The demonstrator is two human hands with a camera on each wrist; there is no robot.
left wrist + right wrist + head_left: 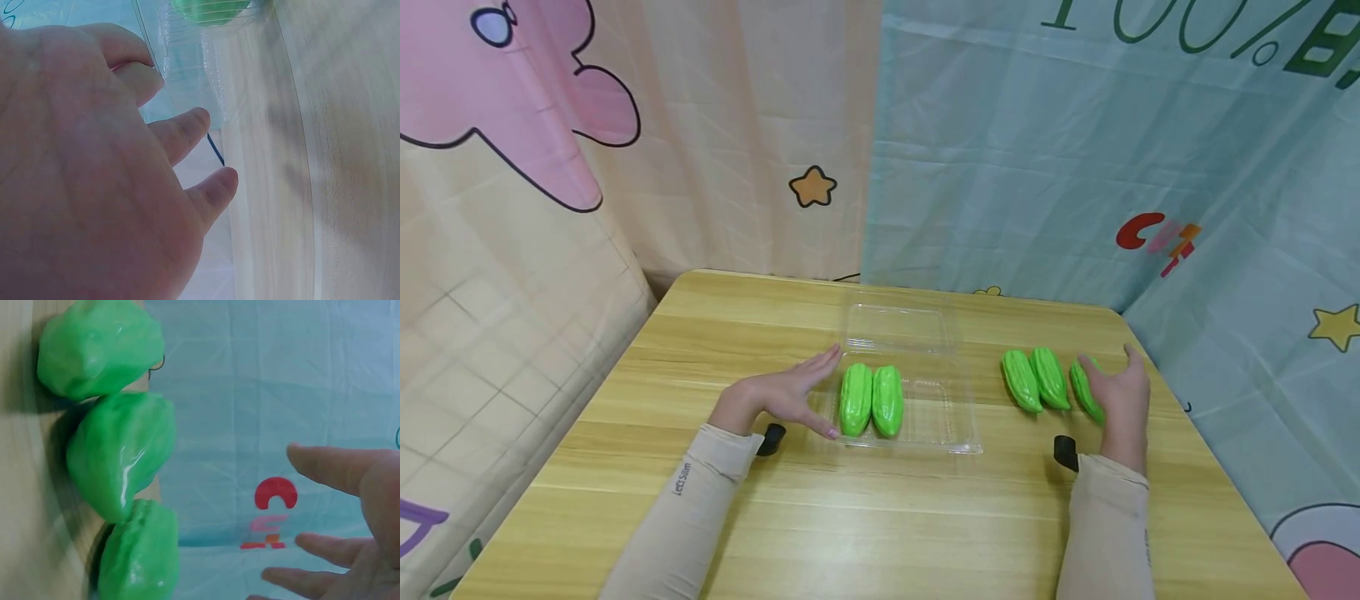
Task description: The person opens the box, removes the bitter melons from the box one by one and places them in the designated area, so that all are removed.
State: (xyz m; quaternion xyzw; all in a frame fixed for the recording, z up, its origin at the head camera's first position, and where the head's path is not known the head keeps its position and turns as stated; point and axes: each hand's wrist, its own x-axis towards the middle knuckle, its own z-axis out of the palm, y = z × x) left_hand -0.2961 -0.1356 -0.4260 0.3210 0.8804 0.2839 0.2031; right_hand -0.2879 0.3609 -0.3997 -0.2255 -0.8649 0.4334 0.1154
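Observation:
A clear plastic box point(940, 412) lies on the table with its lid point(898, 327) folded back. Two green, ridged bitter melons, a left one point(855, 400) and a right one point(888, 402), lie side by side in its left part. My left hand point(781, 397) is at the box's left side with fingers spread; its fingertips appear to touch the wall. To the right, three more bitter melons lie on the table: one point(1021, 381), a middle one point(1049, 378) and the rightmost point(1082, 392), partly hidden by my right hand point(1122, 400). That hand hovers beside it, fingers apart, holding nothing.
The wooden table point(880, 525) has its back edge against printed curtains point(737, 150). Another curtain point(1247, 333) hangs along the right side. A dark strap piece point(771, 439) shows at my left wrist, and another point(1065, 452) at my right wrist.

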